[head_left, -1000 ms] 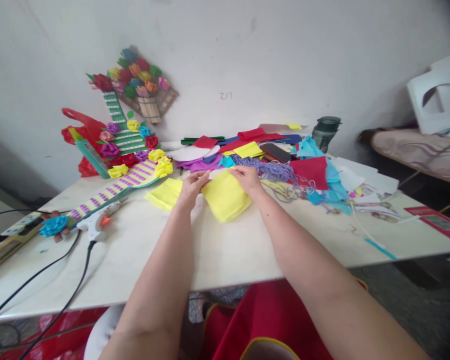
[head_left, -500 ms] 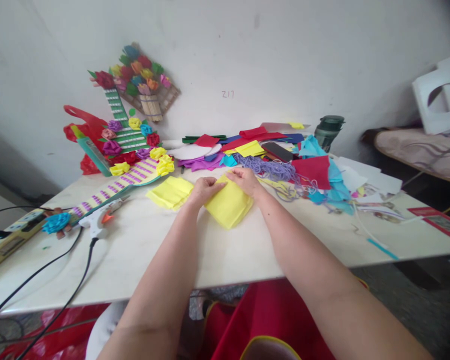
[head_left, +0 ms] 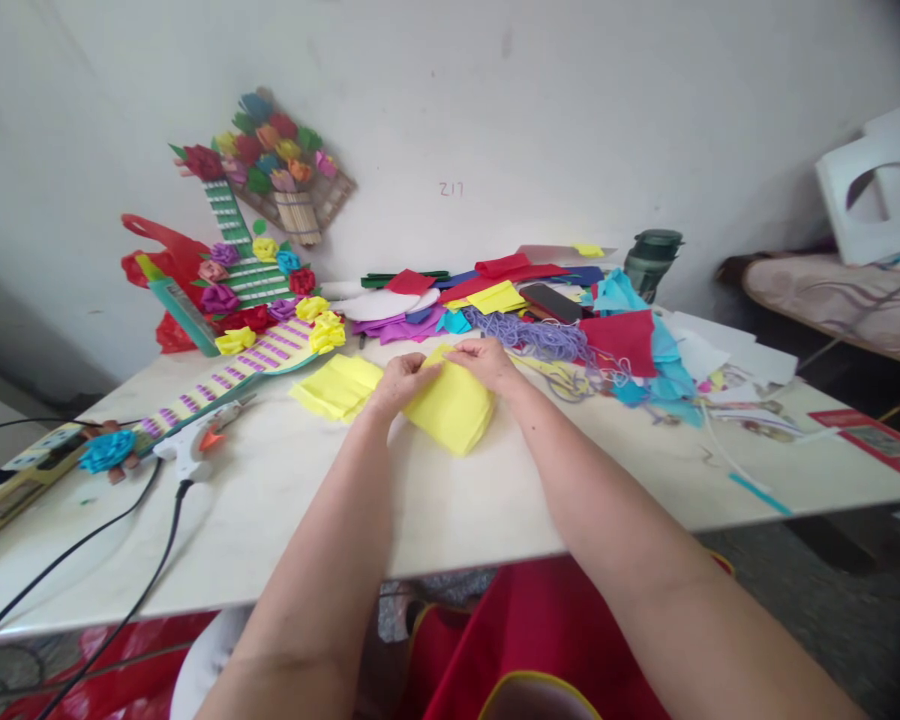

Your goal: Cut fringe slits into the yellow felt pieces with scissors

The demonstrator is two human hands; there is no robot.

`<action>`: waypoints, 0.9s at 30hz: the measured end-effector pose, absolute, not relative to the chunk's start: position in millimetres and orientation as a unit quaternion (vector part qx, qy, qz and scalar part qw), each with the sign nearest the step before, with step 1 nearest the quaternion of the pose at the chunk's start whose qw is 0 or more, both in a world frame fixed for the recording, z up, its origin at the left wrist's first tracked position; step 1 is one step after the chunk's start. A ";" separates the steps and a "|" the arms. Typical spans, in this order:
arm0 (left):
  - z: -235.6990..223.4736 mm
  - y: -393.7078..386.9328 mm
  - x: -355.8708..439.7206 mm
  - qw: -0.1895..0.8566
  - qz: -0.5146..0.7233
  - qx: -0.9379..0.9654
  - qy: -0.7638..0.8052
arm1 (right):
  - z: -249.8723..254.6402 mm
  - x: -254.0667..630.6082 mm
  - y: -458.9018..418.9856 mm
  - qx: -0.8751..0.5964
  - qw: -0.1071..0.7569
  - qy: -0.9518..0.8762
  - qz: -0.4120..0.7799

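Note:
Between my hands, just above or on the table, is a folded piece of yellow crepe paper (head_left: pixel 451 408), several layers thick. My left hand (head_left: pixel 403 383) pinches its upper left edge between thumb and fingers. At the top edge my right hand (head_left: pixel 487 362) grips the same paper, its fingertips close to the left ones. Left of my left hand lies a second stack of yellow crepe paper (head_left: pixel 336 387). Beyond the hands is a tangle of purple yarn (head_left: pixel 532 335).
On the left lie a white glue gun (head_left: pixel 191 450) with a black cord, a power strip (head_left: pixel 26 470) and a flower-decorated strip (head_left: pixel 232 378). Coloured sheets, a phone (head_left: pixel 553 302) and a dark green bottle (head_left: pixel 651 262) stand at the back. Paper scraps (head_left: pixel 750 415) are at right.
Both hands still hold the yellow paper at its upper edge. Its right side has shifted slightly and looks more rounded. The whole view has moved a little.

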State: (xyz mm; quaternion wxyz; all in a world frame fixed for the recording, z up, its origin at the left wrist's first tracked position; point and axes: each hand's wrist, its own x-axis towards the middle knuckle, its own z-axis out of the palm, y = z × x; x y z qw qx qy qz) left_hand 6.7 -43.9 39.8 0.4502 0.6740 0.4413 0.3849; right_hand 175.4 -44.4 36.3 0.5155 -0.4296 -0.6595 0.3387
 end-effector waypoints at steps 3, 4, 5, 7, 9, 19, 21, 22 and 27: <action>39.4 -46.3 6.2 0.494 0.350 0.661 0.444 | 36.1 173.6 -44.6 -0.419 0.520 -0.649 0.364; 39.1 -46.9 6.2 0.501 0.339 0.657 0.449 | 35.9 173.2 -44.4 -0.418 0.520 -0.644 0.373; 38.6 -47.2 6.4 0.505 0.333 0.654 0.454 | 35.6 173.0 -44.2 -0.418 0.519 -0.639 0.383; 37.8 -47.0 6.5 0.506 0.336 0.648 0.459 | 35.7 173.5 -44.3 -0.422 0.514 -0.625 0.408; 37.1 -45.5 5.7 0.507 0.358 0.637 0.456 | 36.6 175.4 -45.1 -0.433 0.505 -0.603 0.440; 36.0 -35.9 1.1 0.504 0.557 0.515 0.413 | 31.9 192.3 -35.3 -0.411 0.546 -0.463 0.564; 34.9 -34.8 3.0 0.501 0.586 0.493 0.404 | 30.5 191.2 -35.0 -0.392 0.540 -0.459 0.587; 33.9 -33.9 4.1 0.496 0.596 0.486 0.403 | 30.1 189.9 -35.4 -0.386 0.538 -0.459 0.592; 27.9 -28.0 9.1 0.457 0.623 0.478 0.417 | 29.4 178.0 -38.1 -0.389 0.536 -0.448 0.601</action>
